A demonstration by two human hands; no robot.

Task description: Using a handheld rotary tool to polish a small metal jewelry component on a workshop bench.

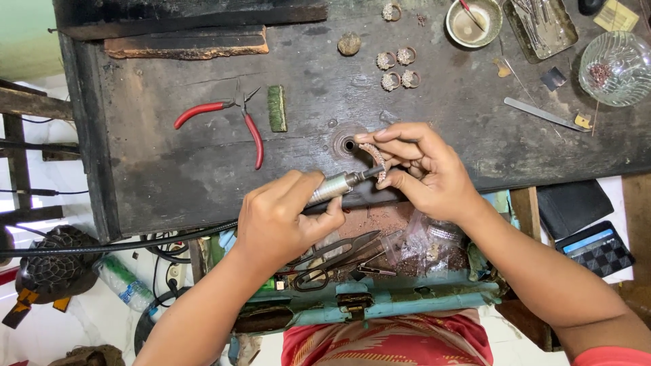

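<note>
Two hands at centre frame, both busy. Left hand (pixel 281 217) wraps a metal rotary handpiece (pixel 337 186), fingers curled tight round the barrel, thumb on top; black flexible shaft (pixel 122 242) runs off to the left edge. Right hand (pixel 424 169) pinches a small curved jewellery piece (pixel 375 159) between thumb and fingertips, other fingers bunched close. Handpiece tip touches the piece, right beside a round hole (pixel 349 145) in the dark wooden bench (pixel 169 163).

Left of centre on the bench: red-handled pliers (pixel 237 122), small green brush (pixel 277 108) just beside them. Upper centre: five ring-like pieces (pixel 397 68). Upper right: metal bowl (pixel 472 22), tray of thin tools (pixel 542 26), glass dish (pixel 618 68), flat metal file (pixel 542 114). Below the bench edge: open drawer with black scissors (pixel 336 257) and small plastic bags (pixel 420 240).
</note>
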